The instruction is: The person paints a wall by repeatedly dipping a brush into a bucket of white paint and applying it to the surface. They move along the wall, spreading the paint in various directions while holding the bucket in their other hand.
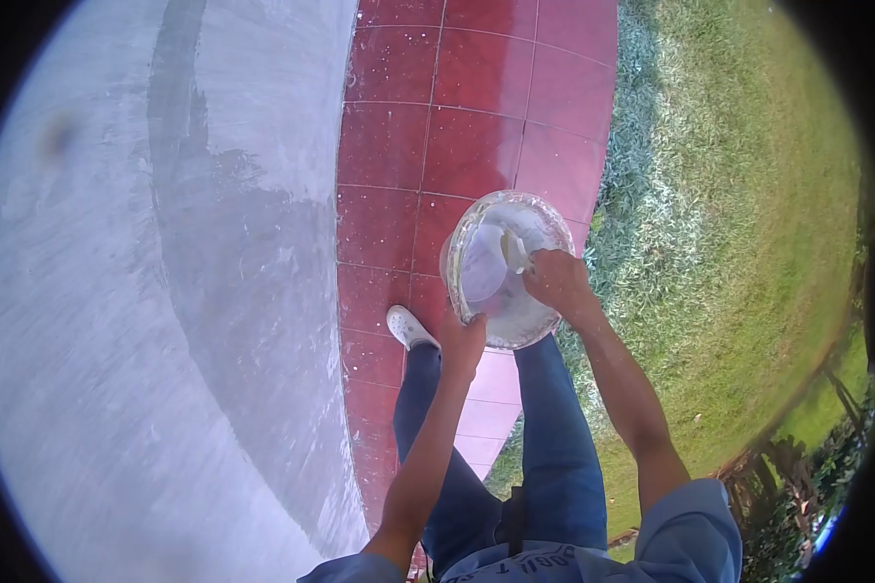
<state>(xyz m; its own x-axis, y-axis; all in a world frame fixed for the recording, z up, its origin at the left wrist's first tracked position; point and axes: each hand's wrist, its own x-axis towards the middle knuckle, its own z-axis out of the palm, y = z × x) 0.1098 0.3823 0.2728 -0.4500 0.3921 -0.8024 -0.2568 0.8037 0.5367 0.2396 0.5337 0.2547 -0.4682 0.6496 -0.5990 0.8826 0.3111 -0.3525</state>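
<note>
A round bucket (542, 328) with a whitish, crusted rim is held out in front of my legs, over the tiled path. My left hand (465, 335) is closed on the near left part of its rim, thumb over the edge. Pale, milky material (483, 267) shows inside. On the right side of the bucket, my right hand (557, 282) reaches over the rim with its fingers closed round a small pale tool (513, 251). The tool's flat, yellowish-white end points into the bucket; its exact kind I cannot tell, as the fingers hide part of it.
A grey wall (78, 291) with a darker band fills the left side. Red tiles (379, 146), spattered with white specks, run along it. Grass (729, 223) borders the tiles on the right. My shoe (410, 325) stands on the tiles left of the bucket.
</note>
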